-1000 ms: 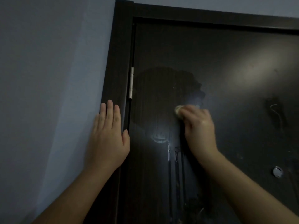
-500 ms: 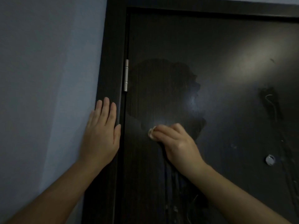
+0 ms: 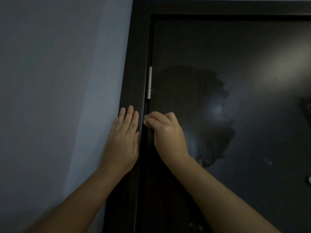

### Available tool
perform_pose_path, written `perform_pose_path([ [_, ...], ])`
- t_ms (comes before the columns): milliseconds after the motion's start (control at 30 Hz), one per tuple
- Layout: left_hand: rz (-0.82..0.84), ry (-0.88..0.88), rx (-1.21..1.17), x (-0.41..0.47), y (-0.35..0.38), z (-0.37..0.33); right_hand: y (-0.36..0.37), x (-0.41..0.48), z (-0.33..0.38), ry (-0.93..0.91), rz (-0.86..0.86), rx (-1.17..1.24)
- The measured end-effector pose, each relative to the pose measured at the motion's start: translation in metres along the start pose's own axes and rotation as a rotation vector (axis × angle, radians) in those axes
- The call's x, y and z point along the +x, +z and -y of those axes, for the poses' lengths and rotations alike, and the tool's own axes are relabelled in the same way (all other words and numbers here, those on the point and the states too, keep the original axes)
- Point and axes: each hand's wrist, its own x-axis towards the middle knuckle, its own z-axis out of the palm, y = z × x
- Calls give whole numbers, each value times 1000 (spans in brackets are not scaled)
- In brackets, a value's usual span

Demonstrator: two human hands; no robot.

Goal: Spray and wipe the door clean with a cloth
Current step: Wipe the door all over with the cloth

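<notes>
This looks like the inside of a home or flat, dimly lit. A dark wood-grain door (image 3: 235, 47) fills the view from 12 to 5 o'clock, set in a matching dark frame (image 3: 139, 47) with 1 silver hinge (image 3: 149, 83) near the centre. A plain, smooth, grey-blue painted wall (image 3: 58, 81) spans 7 to 11 o'clock.

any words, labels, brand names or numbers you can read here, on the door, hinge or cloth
None can be read.
The door, its frame, the hinge, the wall and the bit of cloth in the right hand show no writing.
The pale spot at the picture's right edge is cut off and too dim to tell.
</notes>
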Motion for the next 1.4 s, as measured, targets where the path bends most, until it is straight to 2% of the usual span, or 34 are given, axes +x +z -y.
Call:
perform_pose_path([
  [133,21,0,19,0,-2,0,-27,-44,-8,-225,158,-1],
  [167,32,-6,29,0,-3,-1,-33,-36,-15,-220,156,-18],
  [300,64,-29,95,0,-4,-5,-27,-5,-18,24,26,-59],
  [333,72,-40,110,0,-5,-7,-25,-14,-13,6,52,-45],
  [433,97,-65,132,0,-6,-11,-40,-63,-14,-198,209,-26],
  [467,104,-68,135,-1,-6,-12,-51,-69,-25,-217,207,-37],
  [500,109,-71,139,-1,-6,-12,-60,-68,-39,-187,166,-62],
  [633,92,-75,157,-2,-5,-14,-66,-39,-64,132,-86,-127],
  [700,97,-89,148,-2,-5,-15,-57,-55,-47,98,-25,-96],
  [767,98,-97,142,-3,-5,-16,-65,-88,-41,-48,90,-79],
  [833,89,-96,148,-3,-4,-17,-85,-99,-59,-79,89,-126],
  [933,80,-105,159,-4,-1,-17,-97,-75,-88,175,-112,-207],
  [1000,76,-103,166,-3,-1,-17,-85,-66,-78,282,-152,-194],
  [1133,82,-113,150,-7,-2,-18,-86,-120,-54,-7,104,-127],
  [1200,81,-117,151,-10,-2,-19,-101,-119,-69,24,64,-150],
  [1300,78,-130,151,-11,-1,-21,-95,-80,-77,281,-130,-165],
  [1333,77,-130,142,-10,-1,-21,-83,-73,-66,278,-132,-151],
  [1400,82,-136,120,-14,-3,-21,-62,-87,-37,116,5,-91],
])
